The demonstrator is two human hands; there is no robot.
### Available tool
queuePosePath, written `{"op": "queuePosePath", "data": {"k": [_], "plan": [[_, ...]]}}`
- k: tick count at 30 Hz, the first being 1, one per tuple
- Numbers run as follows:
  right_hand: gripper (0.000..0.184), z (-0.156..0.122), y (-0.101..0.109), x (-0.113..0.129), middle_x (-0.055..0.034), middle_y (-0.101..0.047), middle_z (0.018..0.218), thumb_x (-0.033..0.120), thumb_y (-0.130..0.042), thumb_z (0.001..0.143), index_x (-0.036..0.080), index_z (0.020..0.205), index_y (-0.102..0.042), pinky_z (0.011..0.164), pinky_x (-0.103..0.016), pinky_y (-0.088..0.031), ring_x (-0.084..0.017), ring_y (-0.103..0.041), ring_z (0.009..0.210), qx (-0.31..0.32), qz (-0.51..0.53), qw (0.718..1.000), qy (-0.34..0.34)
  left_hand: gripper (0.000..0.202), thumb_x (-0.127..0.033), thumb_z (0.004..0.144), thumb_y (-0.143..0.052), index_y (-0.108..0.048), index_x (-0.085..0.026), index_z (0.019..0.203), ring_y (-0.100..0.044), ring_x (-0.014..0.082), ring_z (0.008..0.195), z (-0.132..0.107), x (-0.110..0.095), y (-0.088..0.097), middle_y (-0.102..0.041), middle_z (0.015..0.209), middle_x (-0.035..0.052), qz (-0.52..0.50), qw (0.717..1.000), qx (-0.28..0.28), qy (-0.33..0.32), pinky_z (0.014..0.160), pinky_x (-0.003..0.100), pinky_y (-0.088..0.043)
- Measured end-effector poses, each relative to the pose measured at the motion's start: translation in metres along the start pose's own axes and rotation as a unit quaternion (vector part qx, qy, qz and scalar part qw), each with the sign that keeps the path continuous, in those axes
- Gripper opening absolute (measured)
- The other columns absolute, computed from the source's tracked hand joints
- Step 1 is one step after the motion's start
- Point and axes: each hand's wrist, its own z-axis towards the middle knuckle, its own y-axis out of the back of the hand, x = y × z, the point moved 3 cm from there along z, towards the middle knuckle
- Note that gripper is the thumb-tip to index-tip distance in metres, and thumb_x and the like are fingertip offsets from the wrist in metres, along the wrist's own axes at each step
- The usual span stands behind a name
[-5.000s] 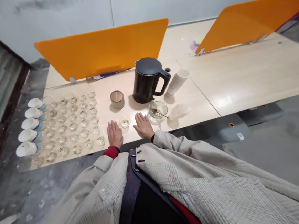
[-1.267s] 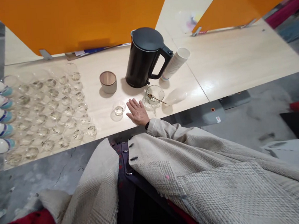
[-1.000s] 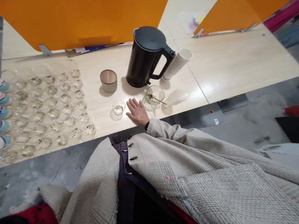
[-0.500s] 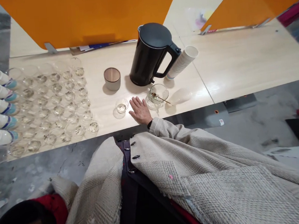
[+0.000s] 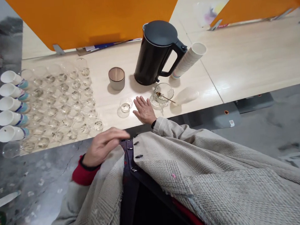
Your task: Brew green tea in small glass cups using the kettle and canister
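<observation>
- The right hand (image 5: 144,110) lies palm down on the table (image 5: 252,66), fingers spread and empty, close to the near edge. It sits between the small glass cup (image 5: 125,107) and the glass bowl (image 5: 164,92), with its fingertips just beside the cup.
- The left hand (image 5: 104,146) is raised at the table's near edge, over the front of the beige woven coat (image 5: 210,184). Its fingers are loosely curled and point right, and it holds nothing. A red cuff (image 5: 83,175) shows at its wrist.
- The small glass cup stands near the table's near edge and holds a little clear liquid.
- The glass bowl rests on a cut-glass saucer (image 5: 155,102), with a thin metal spoon (image 5: 166,98) lying across its rim.
- Behind them, toward the middle of the table, stand a black electric kettle (image 5: 157,53) and a stack of white paper cups (image 5: 189,60), which lies tilted beside its handle.
- A lidded canister with a wooden top (image 5: 116,78) stands left of the kettle.
- Rows of small glass cups (image 5: 63,102) with leaves in them cover the table's left end.
- Five white cups with blue bands (image 5: 10,106) lie on their sides along the left edge.
- Orange divider panels (image 5: 93,16) stand along the far edge.
</observation>
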Motion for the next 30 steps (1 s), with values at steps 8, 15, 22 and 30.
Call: {"op": "queuePosePath", "data": {"k": [8,15,22,30], "plan": [[0.072,-0.001,-0.002,-0.001,-0.0152,-0.026,0.182,0.052,-0.04,0.11,0.015,0.172,-0.034,0.137,-0.063,-0.009,-0.033,-0.018,0.172,-0.016,0.009,1.0,0.012,0.07,-0.053,0.105,-0.053,-0.05,-0.011,0.16,-0.031,0.042,0.166,0.036,0.118,-0.056,-0.044,0.172,0.0243,0.285,0.954,0.032,0.084,0.134,0.067,-0.032],[0.072,0.0,-0.005,-0.002,-0.0156,-0.027,0.182,0.052,-0.041,0.11,0.016,0.172,-0.034,0.137,-0.063,-0.009,-0.033,-0.018,0.172,-0.014,0.012,1.0,0.011,0.086,-0.066,0.106,-0.042,-0.033,-0.008,0.169,-0.014,0.0393,0.171,0.051,0.152,-0.07,-0.025,0.18,0.026,0.318,0.938,-0.029,0.133,0.139,0.066,-0.009],[0.072,0.0,-0.004,0.0,-0.0174,-0.028,0.181,0.051,-0.043,0.111,0.012,0.171,-0.037,0.137,-0.063,-0.009,-0.034,-0.02,0.171,-0.017,0.021,1.0,0.011,0.09,-0.065,0.109,-0.033,-0.024,0.0,0.171,-0.006,0.0358,0.172,0.051,0.145,-0.071,-0.014,0.182,0.0254,0.408,0.897,0.033,0.168,0.14,0.058,-0.005],[0.072,0.001,-0.002,0.001,-0.0171,-0.025,0.182,0.051,-0.043,0.11,0.013,0.171,-0.035,0.137,-0.064,-0.008,-0.034,-0.018,0.172,-0.012,0.026,1.0,0.013,0.092,-0.066,0.108,-0.036,-0.026,0.002,0.17,-0.009,0.0384,0.172,0.052,0.147,-0.072,-0.016,0.181,0.0277,0.412,0.897,0.013,0.163,0.139,0.059,-0.007]]}}
